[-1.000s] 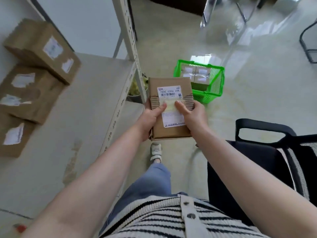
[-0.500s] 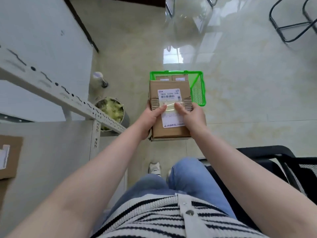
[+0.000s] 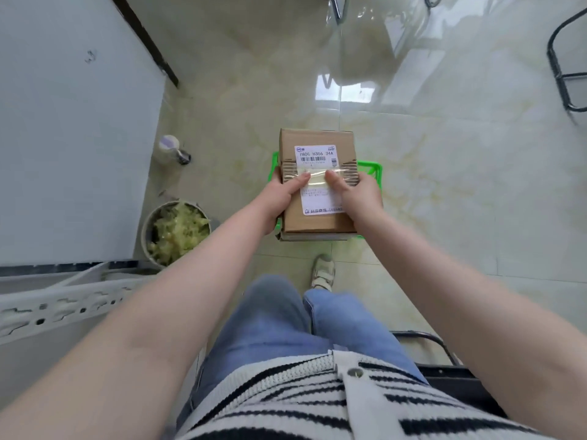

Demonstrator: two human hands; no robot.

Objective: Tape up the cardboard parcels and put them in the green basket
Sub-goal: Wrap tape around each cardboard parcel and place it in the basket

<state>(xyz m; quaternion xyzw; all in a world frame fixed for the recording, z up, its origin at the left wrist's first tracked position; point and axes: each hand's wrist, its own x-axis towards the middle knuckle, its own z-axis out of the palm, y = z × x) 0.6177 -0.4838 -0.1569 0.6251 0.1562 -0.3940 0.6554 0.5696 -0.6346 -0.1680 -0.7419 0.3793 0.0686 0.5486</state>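
Both hands gripped the box [image 3: 317, 185] from either side, the left hand [image 3: 279, 198] and right hand [image 3: 360, 198] with thumbs pressed on the clear tape [image 3: 317, 175] across its label. Directly beneath the hands, the green basket [image 3: 370, 169] sat on the floor, its contents hidden by the box. Left of the hands stood a pot [image 3: 174, 231] full of yellowish shreds.

Left hand [image 3: 279, 198] and right hand [image 3: 359, 195] extended forward, fingers gripping, thumbs pressed flat on top.

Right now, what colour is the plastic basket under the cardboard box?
Bright green: the plastic basket peeks out beneath the brown cardboard box, seen in the head view.
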